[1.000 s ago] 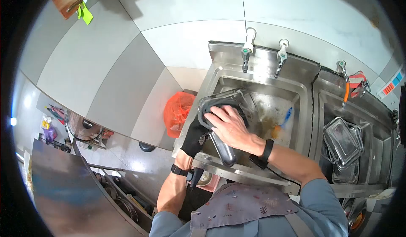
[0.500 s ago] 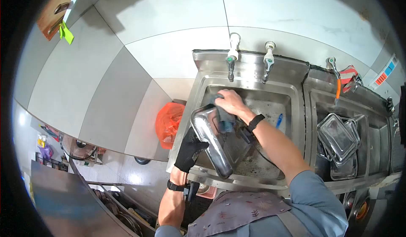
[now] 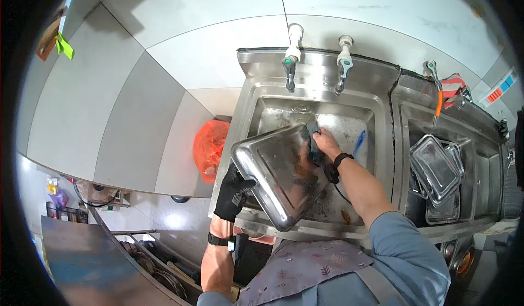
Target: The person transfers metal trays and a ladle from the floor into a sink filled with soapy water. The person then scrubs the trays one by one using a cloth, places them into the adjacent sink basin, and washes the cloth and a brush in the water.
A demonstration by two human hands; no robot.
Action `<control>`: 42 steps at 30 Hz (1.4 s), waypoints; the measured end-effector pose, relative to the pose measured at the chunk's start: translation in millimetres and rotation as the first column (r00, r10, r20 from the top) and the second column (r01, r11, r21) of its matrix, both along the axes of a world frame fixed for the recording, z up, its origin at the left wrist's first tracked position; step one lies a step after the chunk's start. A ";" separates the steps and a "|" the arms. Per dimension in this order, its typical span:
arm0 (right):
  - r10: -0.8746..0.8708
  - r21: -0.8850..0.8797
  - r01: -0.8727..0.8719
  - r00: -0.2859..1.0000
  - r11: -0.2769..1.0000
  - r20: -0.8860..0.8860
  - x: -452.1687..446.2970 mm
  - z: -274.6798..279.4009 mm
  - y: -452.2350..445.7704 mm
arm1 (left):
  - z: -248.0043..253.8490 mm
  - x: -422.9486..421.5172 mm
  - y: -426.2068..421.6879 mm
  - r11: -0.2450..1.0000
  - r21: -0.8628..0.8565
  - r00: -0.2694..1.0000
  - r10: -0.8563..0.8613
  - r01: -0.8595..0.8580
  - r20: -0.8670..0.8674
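Observation:
A rectangular stainless steel tray is held tilted over the left sink basin, with a brownish patch on its broad face. My left hand, in a black glove, grips the tray's left edge, thumb over the rim. In my bare right hand is a dark grey-blue cloth, pressed against the tray near its far right side. The fingers of that hand are partly hidden by the cloth. To the right of it, a slim blue object lies on the wet basin floor among dark specks.
Several metal trays are piled in the right basin. Two taps stick out from the wall behind the left basin. A tap with an orange hose hangs over the right one. An orange-red plastic bag sits left of the sink.
The tray has turned so that its broad face shows more fully. My right hand and the cloth have moved right and slightly down over it. My left hand keeps its hold.

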State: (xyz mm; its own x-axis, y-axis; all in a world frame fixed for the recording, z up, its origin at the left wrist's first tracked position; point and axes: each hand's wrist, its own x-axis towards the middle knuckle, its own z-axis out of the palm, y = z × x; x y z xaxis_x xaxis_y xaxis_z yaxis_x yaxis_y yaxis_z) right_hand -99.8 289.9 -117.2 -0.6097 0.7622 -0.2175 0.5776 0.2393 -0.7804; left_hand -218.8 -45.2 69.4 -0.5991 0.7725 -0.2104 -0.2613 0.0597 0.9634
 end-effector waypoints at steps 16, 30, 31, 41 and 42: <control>0.298 0.197 -0.335 0.935 0.921 0.193 45.5 112.6 -113.6 | -9.5 5.0 6.6 0.966 0.237 0.933 0.011 -0.102 0.359; 0.535 0.821 -0.189 0.830 0.539 -0.160 99.5 215.9 -229.4 | -18.8 -6.8 33.5 0.996 -0.011 0.198 0.007 -0.088 -0.980; 0.553 0.818 -0.192 0.815 0.542 -0.176 107.9 208.5 -228.1 | -41.2 -26.0 30.1 0.991 0.111 -0.125 0.101 -0.078 -0.987; 0.552 0.769 -0.397 0.831 0.501 0.070 167.4 120.0 -178.4 | -22.2 -77.2 18.4 0.993 -0.038 0.960 0.094 -0.108 -0.264; 0.505 0.728 -0.440 0.850 0.526 0.149 168.0 112.7 -173.4 | -8.8 -58.7 26.0 0.968 0.168 0.975 0.163 -0.187 0.150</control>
